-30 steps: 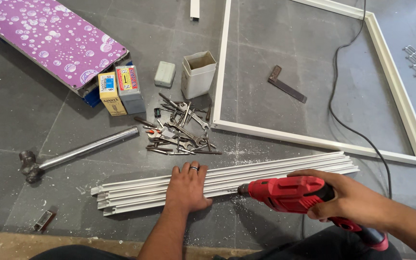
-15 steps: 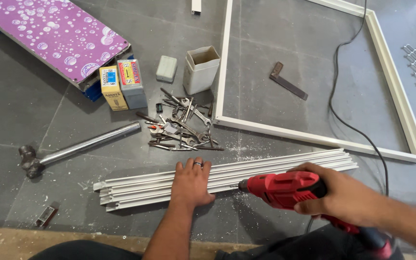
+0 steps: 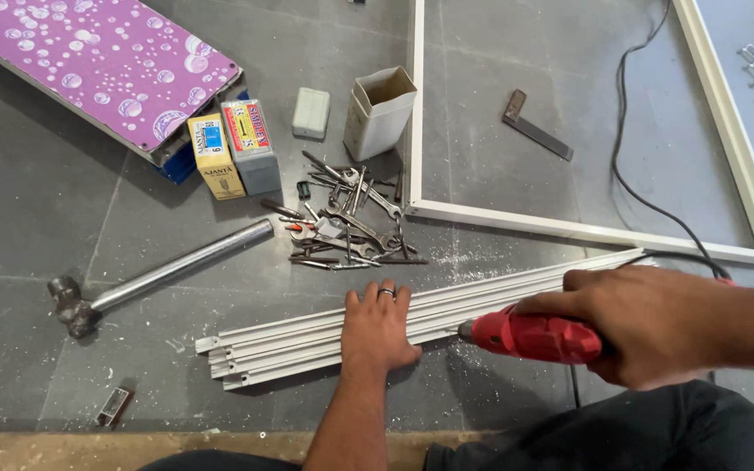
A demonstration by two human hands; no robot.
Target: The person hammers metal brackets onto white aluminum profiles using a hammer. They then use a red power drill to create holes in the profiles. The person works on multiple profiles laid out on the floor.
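Head view: left hand (image 3: 380, 327) stays flat, fingers spread, pinning white aluminium strips (image 3: 307, 342) on floor; right hand (image 3: 647, 323), fingers wrapped round red drill (image 3: 530, 336), has advanced bit into strips beside left hand, swarf scattered: drilling underway.

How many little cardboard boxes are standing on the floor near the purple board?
2. A yellow box stands against the purple board's lower right corner, and a grey box with a red label stands right beside it, touching. More could be hidden under the board.

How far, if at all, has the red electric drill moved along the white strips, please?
Yes: the red electric drill has moved left along the white strips, closer to the left hand.
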